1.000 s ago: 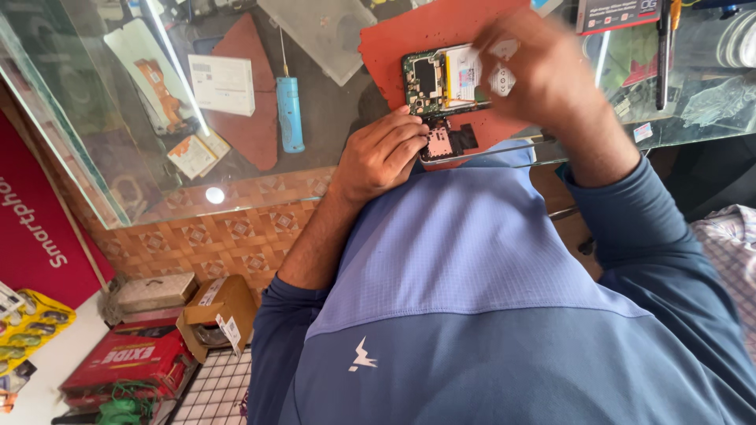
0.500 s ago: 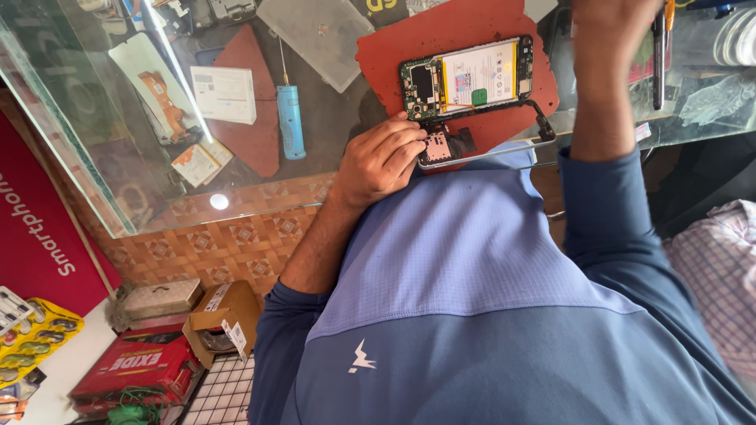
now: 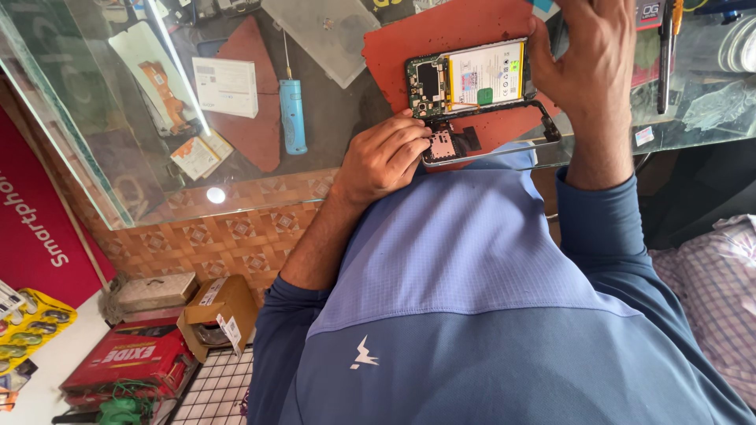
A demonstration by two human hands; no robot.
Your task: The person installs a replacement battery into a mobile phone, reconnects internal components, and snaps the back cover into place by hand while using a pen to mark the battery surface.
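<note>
Shirt: a blue long-sleeved shirt (image 3: 472, 299) is filling the near part of the view, with the person bending over a glass counter (image 3: 102, 142).
Floor side: a small open cardboard box (image 3: 216, 315) and a red carton (image 3: 126, 362) are lying low at the left, beside a patterned brown tile front (image 3: 220, 244).
Left hand: the left hand (image 3: 386, 157) is curling its fingers narrow and pressing the fingertips (image 3: 417, 142) down on the near end of the opened phone, just beside a small metal part (image 3: 442, 145); whether it is pinching anything I cannot tell.
Opened phone: the opened phone (image 3: 472, 83) is lying back-off on a red mat (image 3: 441, 39) at the counter's near edge, showing a green circuit board (image 3: 428, 83) and a pale battery (image 3: 487, 75).
Right hand: the right hand (image 3: 587, 67) is resting spread wide along the phone's right edge, fingers touching the dark frame and holding nothing else.
Counter beyond: a blue screwdriver (image 3: 292, 114) is lying well to the left of the phone, near a white paper card (image 3: 226, 86) and a second red mat (image 3: 252, 102).
Far right: dark pens (image 3: 667, 47) are lying beyond the right hand.
</note>
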